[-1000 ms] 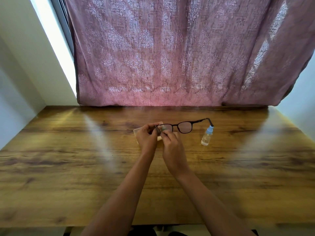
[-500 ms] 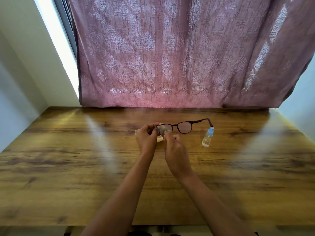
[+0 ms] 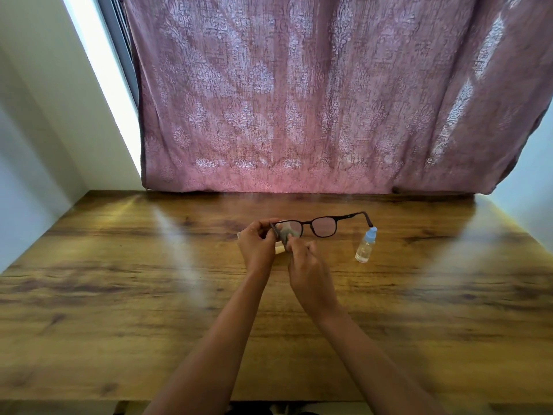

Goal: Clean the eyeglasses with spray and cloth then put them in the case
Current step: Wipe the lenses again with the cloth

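Note:
Dark-framed eyeglasses (image 3: 324,226) are held up over the middle of the wooden table (image 3: 119,295). My left hand (image 3: 256,245) grips their left end near the hinge. My right hand (image 3: 308,271) pinches a small grey cloth (image 3: 285,235) against the left lens. The right lens and right temple stick out free to the right. A small clear spray bottle (image 3: 365,245) with a light blue cap stands on the table just right of the glasses. A pale case (image 3: 279,250) lies on the table behind my hands, mostly hidden by them.
A mauve patterned curtain (image 3: 299,100) hangs along the table's far edge. A white wall (image 3: 45,130) closes the left side. The table's near edge (image 3: 89,398) runs along the bottom of the view.
My right hand with the cloth has shifted slightly down over the left lens. The glasses stay held in about the same place. The bottle has not moved.

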{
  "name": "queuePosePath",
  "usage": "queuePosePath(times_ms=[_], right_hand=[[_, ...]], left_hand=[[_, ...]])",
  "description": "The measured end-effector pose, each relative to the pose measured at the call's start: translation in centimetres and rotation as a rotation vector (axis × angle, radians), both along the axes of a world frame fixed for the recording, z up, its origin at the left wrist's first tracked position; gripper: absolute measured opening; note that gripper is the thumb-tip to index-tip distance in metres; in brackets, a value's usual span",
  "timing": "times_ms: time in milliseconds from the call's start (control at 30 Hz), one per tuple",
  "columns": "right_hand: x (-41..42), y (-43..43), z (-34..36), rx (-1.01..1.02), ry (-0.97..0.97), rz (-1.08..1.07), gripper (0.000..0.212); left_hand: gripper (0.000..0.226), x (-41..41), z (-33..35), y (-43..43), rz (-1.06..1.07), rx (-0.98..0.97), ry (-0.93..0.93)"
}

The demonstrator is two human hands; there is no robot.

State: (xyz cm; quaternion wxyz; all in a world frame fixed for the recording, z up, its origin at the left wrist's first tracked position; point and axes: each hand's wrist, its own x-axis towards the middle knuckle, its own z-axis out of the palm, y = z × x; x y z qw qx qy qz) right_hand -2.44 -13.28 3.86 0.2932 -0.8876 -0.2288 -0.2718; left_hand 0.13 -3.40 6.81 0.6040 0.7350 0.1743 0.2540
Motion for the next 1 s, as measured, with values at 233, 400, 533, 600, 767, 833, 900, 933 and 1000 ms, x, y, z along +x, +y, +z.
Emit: queuePosePath(times_ms=[233,400,533,600,767,833,900,933,1000], right_hand=[[1.7,0.8,0.1,-0.082,0.026,-0.073,0.042],[0.1,0.7,-1.0,-0.104,0.007,0.019,0.049],[0.8,-0.2,-0.3,-0.068,-0.011,-0.087,0.047],[1.1,0.0,0.3,-0.052,-0.004,-0.119,0.045],[0.1,1.3,0.1,-0.051,0.018,-0.015,0.041],[-0.3,0.7,-0.1,-0.068,0.007,0.010,0.039],[-0.1,-0.1,0.2,-0.054,0.003,-0.022,0.037],[0.3,-0.4,0.5,-0.044,0.006,-0.049,0.036],[1.0,-0.5,1.4,-0.024,0.015,-0.085,0.033]], left_hand=[[0.008,0.0,0.1,-0.3,-0.047,-0.040,0.001],[0.008,-0.1,-0.1,-0.1,-0.009,0.022,-0.005],[0.011,-0.2,-0.2,-0.2,-0.037,0.013,0.009],[0.007,-0.2,0.1,-0.5,-0.047,0.013,0.014],[0.005,-0.3,0.4,-0.5,-0.017,0.037,-0.001],[0.006,-0.4,0.1,-0.2,-0.006,0.035,0.005],[0.006,-0.5,-0.1,0.0,-0.006,0.024,0.010],[0.006,-0.5,-0.2,0.0,-0.015,0.016,0.007],[0.007,-0.6,-0.2,-0.3,-0.032,-0.002,-0.004]])
